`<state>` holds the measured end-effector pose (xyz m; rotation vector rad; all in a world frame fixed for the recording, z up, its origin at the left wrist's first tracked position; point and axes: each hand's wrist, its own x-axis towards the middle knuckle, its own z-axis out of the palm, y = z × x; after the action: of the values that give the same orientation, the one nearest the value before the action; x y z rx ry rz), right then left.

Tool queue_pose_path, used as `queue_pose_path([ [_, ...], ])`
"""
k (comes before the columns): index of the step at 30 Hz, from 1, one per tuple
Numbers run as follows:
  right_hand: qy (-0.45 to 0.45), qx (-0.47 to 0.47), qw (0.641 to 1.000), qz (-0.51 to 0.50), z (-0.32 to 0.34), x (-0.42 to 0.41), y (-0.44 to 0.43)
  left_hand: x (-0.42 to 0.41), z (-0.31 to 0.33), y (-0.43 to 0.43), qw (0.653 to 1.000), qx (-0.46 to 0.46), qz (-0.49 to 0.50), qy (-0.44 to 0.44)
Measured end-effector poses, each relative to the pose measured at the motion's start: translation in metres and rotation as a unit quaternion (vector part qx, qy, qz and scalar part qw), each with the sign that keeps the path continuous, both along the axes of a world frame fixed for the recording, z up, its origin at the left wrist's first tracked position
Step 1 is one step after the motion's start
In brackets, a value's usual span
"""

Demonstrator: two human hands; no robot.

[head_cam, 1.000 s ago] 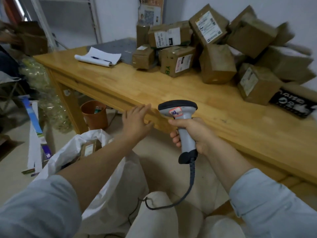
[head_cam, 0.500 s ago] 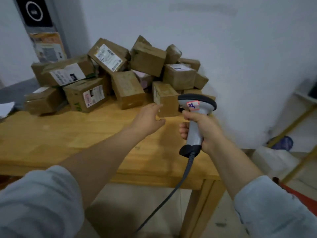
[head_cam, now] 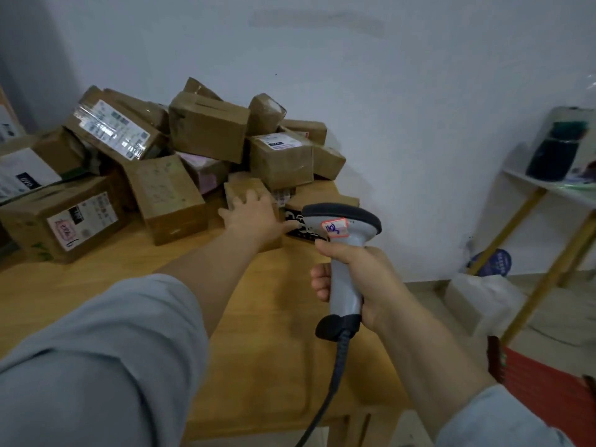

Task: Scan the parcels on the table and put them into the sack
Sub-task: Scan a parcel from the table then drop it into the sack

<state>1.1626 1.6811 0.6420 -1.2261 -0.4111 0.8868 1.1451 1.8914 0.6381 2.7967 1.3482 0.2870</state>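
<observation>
A pile of brown cardboard parcels [head_cam: 206, 130] lies against the wall on the wooden table [head_cam: 274, 350]. My left hand [head_cam: 254, 217] is stretched out with its fingers spread, resting on a small brown parcel [head_cam: 240, 190] at the front right of the pile. My right hand [head_cam: 364, 275] grips the handle of a grey barcode scanner [head_cam: 342, 225], held upright just right of the left hand, with its cable hanging down. A black printed parcel [head_cam: 295, 233] lies partly hidden behind the scanner head. The sack is out of view.
A large labelled box [head_cam: 64, 221] sits at the left front of the pile. The table's right end is near my right arm. Beyond it stand a white shelf with yellow legs [head_cam: 548, 191], a white bag [head_cam: 483, 298] on the floor and something red [head_cam: 548, 398].
My view has swung from the sack and table edge to the table's right end. My left hand has travelled forward onto the small parcel. The scanner stays in my right hand.
</observation>
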Motion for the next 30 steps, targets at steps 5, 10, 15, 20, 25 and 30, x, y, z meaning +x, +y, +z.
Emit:
queue_pose_path([
  [5, 0.000, -0.011, 1.000, 0.009, -0.005, -0.004, 0.004, -0.008, 0.004, 0.004, 0.989, -0.019, 0.080, -0.120],
  [10, -0.008, -0.015, 1.000, 0.013, -0.003, -0.014, 0.000, -0.066, 0.009, 0.000, 0.990, -0.026, 0.069, -0.116],
  [15, -0.004, -0.030, 0.999, 0.026, -0.006, -0.035, -0.005, -0.152, 0.008, -0.063, 0.989, 0.131, -0.065, 0.013],
  [20, 0.004, -0.043, 0.999, 0.023, -0.009, -0.055, -0.015, -0.206, 0.004, -0.105, 0.992, -0.013, -0.093, -0.079],
  [25, 0.020, -0.033, 0.999, 0.008, -0.013, -0.069, -0.026, -0.215, 0.016, -0.083, 0.952, -0.211, 0.065, -0.214],
  [30, 0.021, -0.013, 1.000, 0.007, -0.017, -0.083, -0.019, -0.206, 0.017, -0.078, 0.893, -0.322, 0.136, -0.282],
])
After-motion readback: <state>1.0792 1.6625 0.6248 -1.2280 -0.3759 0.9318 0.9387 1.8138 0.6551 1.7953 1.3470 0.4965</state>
